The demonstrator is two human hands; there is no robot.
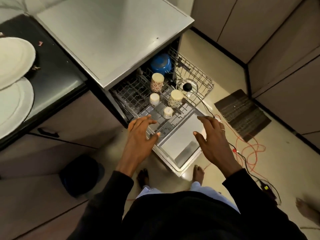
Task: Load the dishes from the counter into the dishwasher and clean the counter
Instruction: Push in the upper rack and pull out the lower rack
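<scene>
Black long-sleeved top [190,215]. Pale blue trousers [196,186], feet [198,173] bare. Thin ring [222,130] on right hand [214,144].

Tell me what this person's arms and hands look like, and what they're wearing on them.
Both arms are in long black sleeves; the left sleeve and the right sleeve each end at the wrist. The left hand and the right hand are bare, with no gloves. The right hand has a thin ring on one finger; none shows on the left.
</scene>
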